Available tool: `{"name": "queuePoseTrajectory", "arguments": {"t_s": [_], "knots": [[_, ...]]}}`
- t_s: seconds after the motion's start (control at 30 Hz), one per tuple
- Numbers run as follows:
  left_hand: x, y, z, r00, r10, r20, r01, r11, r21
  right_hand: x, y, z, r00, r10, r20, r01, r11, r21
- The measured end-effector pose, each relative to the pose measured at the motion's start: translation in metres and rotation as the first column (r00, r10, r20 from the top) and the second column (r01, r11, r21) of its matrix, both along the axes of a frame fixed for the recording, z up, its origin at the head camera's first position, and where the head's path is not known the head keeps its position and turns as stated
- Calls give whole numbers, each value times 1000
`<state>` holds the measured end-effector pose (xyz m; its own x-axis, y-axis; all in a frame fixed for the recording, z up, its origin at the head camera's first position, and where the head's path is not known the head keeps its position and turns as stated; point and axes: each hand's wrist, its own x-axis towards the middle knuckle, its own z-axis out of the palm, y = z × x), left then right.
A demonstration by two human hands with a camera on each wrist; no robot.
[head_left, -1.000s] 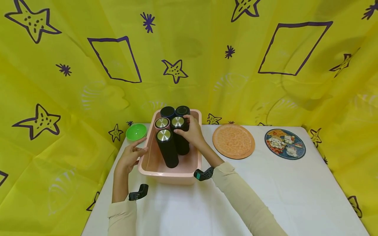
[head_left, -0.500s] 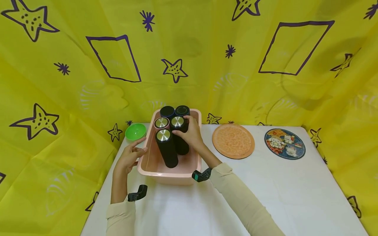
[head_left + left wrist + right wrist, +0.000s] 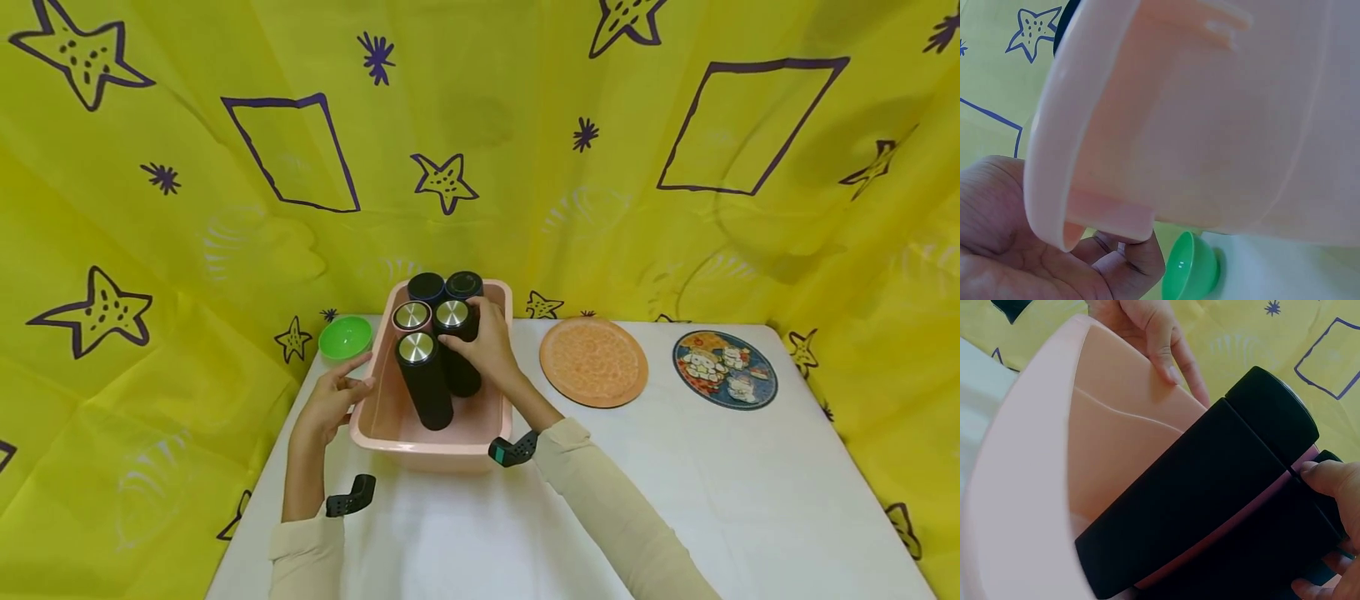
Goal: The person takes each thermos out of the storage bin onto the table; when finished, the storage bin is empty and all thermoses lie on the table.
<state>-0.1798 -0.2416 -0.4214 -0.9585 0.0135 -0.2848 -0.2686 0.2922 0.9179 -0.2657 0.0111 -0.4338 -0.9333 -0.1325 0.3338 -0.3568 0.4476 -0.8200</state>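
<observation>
A pink plastic basin holds several dark flasks standing upright. My right hand grips a black flask with a silver lid top, thumb on one side near the lid and fingers on the other. In front of it stands another black flask, also silver-topped, and a pink-ringed flask is at its left. Two black-lidded flasks, the left one among them, stand at the back. My left hand holds the basin's left rim, its fingers bent beneath it in the left wrist view.
Behind the left hand sits a small green bowl. Right of the basin lie a round orange mat and a round blue mat with cartoon figures. A yellow patterned curtain hangs behind the white table.
Almost nothing moves. The right hand has shifted slightly left and keeps its grip on the black flask; the left hand stays at the basin's rim.
</observation>
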Motion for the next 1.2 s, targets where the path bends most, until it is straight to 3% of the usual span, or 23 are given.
{"name": "queuePoseTrajectory", "arguments": {"t_s": [0.63,0.97,1.2], "knots": [[-1,2,-3,1000,0,9,0,1000,-13,5,6,4,1000,1,2,-1,1000,-1],[-1,4,-2,1000,-15,-2,15,1000,-23,6,11,0,999,3,-51,-5,999,-43],[0,1,-3,1000,-23,-4,23,999,-27,8,12,7,994,25,-104,-36,994,-107]]}}
